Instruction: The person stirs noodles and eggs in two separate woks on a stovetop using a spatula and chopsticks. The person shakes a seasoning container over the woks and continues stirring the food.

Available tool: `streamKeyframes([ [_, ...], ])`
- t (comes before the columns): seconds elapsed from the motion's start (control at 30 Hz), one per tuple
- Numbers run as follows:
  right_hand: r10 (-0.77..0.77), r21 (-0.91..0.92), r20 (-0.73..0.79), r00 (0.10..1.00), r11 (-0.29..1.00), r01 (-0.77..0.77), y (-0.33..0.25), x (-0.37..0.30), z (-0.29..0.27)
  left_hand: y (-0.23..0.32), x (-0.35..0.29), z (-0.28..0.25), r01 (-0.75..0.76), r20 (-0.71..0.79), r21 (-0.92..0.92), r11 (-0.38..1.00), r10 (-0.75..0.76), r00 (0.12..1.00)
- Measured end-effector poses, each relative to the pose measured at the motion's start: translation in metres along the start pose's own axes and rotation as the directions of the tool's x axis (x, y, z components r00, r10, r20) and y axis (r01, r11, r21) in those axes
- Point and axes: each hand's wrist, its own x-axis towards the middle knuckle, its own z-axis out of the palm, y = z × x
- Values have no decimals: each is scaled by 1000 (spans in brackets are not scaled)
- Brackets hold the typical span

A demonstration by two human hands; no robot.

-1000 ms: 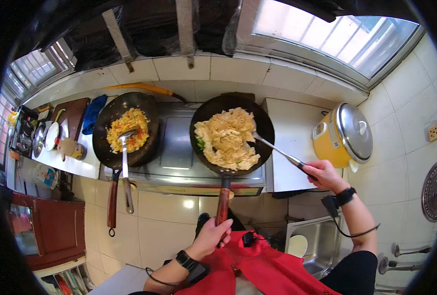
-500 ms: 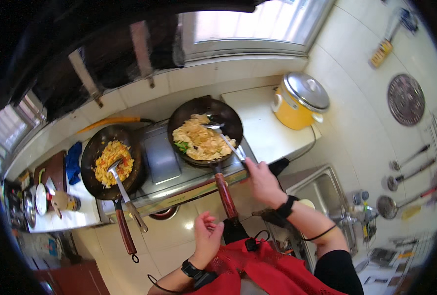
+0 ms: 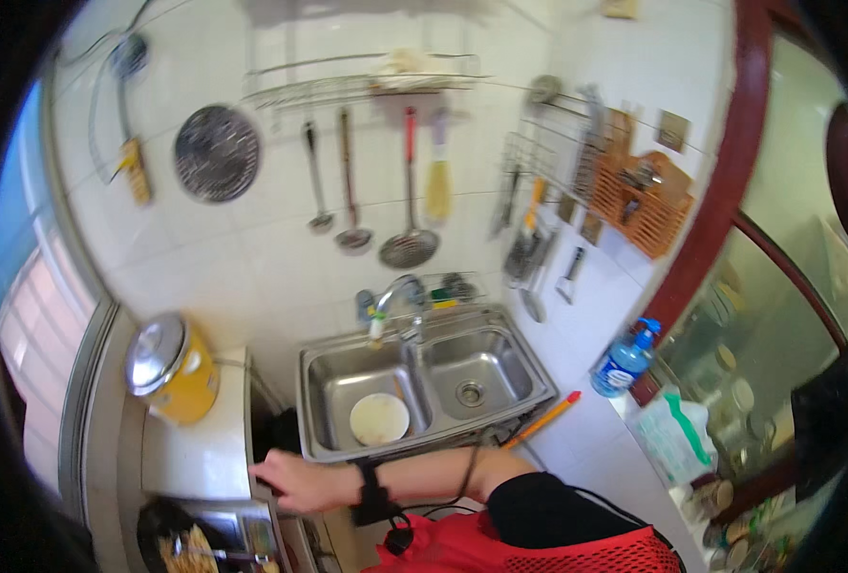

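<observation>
White counter stands between dark wok and tiled wall

The sink is the hub, with 12 at the view's top. A plate lies in its left basin; the faucet stands behind, at 12. On the wall hang a skimmer at 12, ladles at 11, a disc between 10 and 11, and a basket between 1 and 2. A pump bottle stands at 3. On the counter, a lidded pot sits at 9. The right hand is near 8, with the pan farther out, food inside.
</observation>
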Motion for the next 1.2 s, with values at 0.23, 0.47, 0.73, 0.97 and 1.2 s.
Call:
streamKeyframes([
  [0.23,-585,-788,-613,531,402,-467,-54,-144,-331,-6,15,36,44,290,-53,998,-27,957],
  [0.47,-109,-105,-984,139,-275,-956,-164,-221,-506,9,13,78,174,417,18,985,-165,894],
  [0.73,-100,-31,-994,43,-125,-992,-155,-221,-550,-3,13,79,150,428,5,989,-138,893],
  [0.97,68,-183,-981,180,-41,-982,-139,-233,-559,-26,6,69,216,443,-12,976,-189,876],
  [1.2,-336,-310,-889,312,-62,-949,-152,-228,-573,-23,4,67,184,463,25,983,-175,869],
])
